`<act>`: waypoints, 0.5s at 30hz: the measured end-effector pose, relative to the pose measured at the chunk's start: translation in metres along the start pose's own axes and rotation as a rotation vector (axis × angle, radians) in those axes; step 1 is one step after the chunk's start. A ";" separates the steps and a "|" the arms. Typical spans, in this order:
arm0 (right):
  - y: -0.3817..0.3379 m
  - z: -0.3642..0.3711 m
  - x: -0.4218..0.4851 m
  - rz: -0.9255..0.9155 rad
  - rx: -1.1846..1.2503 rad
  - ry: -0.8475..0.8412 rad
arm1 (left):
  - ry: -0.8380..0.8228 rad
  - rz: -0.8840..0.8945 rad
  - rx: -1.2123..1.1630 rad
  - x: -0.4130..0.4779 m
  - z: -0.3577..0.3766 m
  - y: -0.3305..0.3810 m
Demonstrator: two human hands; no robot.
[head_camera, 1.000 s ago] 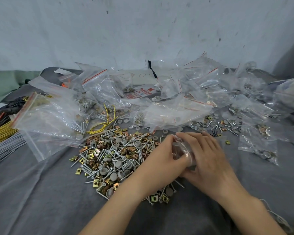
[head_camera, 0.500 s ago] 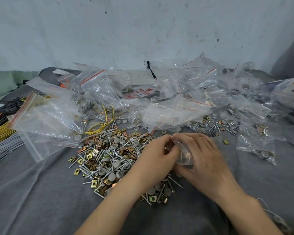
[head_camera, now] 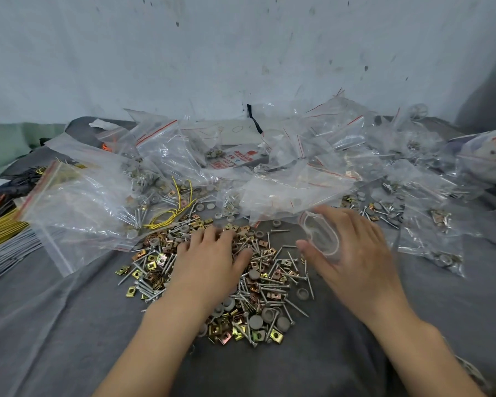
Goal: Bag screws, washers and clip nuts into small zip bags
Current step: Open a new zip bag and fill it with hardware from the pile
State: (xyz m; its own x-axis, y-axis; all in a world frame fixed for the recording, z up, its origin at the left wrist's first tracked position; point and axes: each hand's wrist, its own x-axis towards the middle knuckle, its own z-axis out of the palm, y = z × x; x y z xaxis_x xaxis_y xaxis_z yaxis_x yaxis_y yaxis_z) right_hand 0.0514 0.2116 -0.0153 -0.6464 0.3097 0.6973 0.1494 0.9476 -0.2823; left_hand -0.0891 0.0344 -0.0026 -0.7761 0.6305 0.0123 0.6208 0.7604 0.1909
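Left hand (head_camera: 209, 253) lay on the pile of screws, washers and clip nuts (head_camera: 272, 285), fingers loosely spread. Right hand (head_camera: 355, 253) held the small zip bag (head_camera: 321, 236) just right of the pile, thumb and fingers curled round it; blurred.

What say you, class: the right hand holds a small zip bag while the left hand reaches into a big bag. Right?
No. The head view shows the left hand on the loose pile of screws and clip nuts; the right hand does hold the small zip bag.
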 end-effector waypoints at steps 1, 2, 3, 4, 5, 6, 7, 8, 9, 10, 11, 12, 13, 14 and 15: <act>0.000 0.000 0.001 0.009 0.002 0.002 | 0.007 0.021 0.024 0.000 0.001 0.001; -0.001 -0.001 0.001 0.017 0.004 0.005 | 0.029 0.039 0.035 0.000 0.000 0.001; -0.001 -0.001 0.002 0.024 0.005 0.005 | 0.049 0.056 0.040 0.000 -0.001 0.002; -0.002 0.000 0.002 0.028 0.006 0.005 | 0.059 0.077 0.039 0.001 -0.002 0.001; -0.003 0.000 0.003 0.031 0.007 0.004 | 0.063 0.101 0.028 0.003 -0.003 0.001; -0.004 0.001 0.003 0.031 0.009 0.002 | 0.063 0.123 0.005 0.004 -0.004 -0.001; -0.005 0.002 0.003 0.032 0.012 -0.004 | 0.063 0.140 -0.024 0.005 -0.005 -0.002; -0.006 0.004 0.004 0.033 0.015 -0.016 | 0.063 0.151 -0.050 0.006 -0.006 -0.004; -0.007 0.005 0.004 0.032 0.016 -0.035 | 0.069 0.161 -0.069 0.006 -0.006 -0.005; -0.007 0.007 0.004 0.030 0.014 -0.065 | 0.071 0.172 -0.075 0.007 -0.007 -0.006; -0.007 0.008 0.004 0.028 0.007 -0.103 | 0.070 0.187 -0.074 0.008 -0.007 -0.007; -0.007 0.009 0.004 0.024 -0.006 -0.145 | 0.071 0.204 -0.072 0.008 -0.007 -0.008; -0.007 0.011 0.004 0.017 -0.023 -0.186 | 0.074 0.221 -0.073 0.009 -0.007 -0.009; -0.006 0.013 0.004 0.007 -0.042 -0.220 | 0.075 0.234 -0.077 0.009 -0.006 -0.010; -0.006 0.015 0.003 -0.006 -0.062 -0.244 | 0.078 0.243 -0.084 0.009 -0.005 -0.011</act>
State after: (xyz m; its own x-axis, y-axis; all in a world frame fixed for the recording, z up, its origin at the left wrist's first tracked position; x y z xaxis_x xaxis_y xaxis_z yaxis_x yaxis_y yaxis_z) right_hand 0.0379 0.2060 -0.0218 -0.8080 0.2825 0.5171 0.1851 0.9548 -0.2325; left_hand -0.1037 0.0312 0.0003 -0.6139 0.7764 0.1426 0.7808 0.5708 0.2539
